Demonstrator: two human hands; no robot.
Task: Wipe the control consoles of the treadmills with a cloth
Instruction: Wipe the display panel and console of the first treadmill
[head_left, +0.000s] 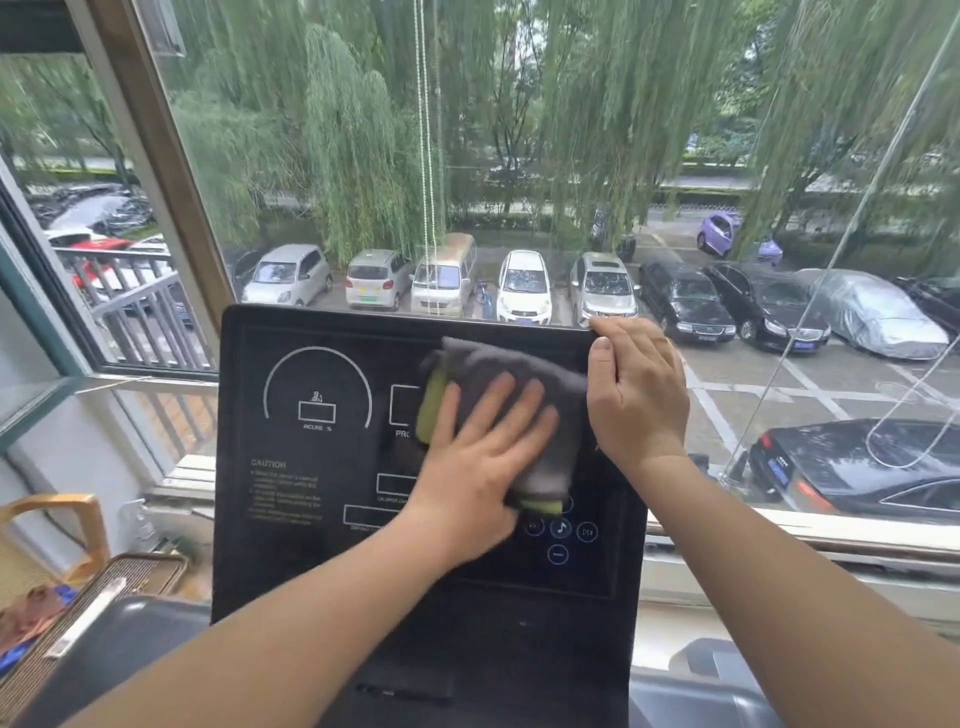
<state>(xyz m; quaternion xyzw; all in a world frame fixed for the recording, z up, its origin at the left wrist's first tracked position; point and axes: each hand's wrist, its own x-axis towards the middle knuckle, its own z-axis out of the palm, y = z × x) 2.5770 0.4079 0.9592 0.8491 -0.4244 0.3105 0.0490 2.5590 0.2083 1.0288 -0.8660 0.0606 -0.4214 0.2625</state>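
A black treadmill control console (311, 467) with white markings fills the middle of the head view, facing me in front of a window. A grey cloth with a yellow-green underside (509, 374) lies flat against the console's right half. My left hand (478, 467) presses on the cloth with straight, spread fingers. My right hand (636, 389) grips the console's upper right edge, thumb on the front face and fingers curled round the side. The cloth and both hands hide much of the right half of the panel.
A large window (519, 156) stands directly behind the console, with bead cords (428, 156) hanging at its middle. A wooden chair arm (62, 509) and a woven mat (104, 597) sit at the lower left. Grey treadmill handrails (701, 691) flank the console base.
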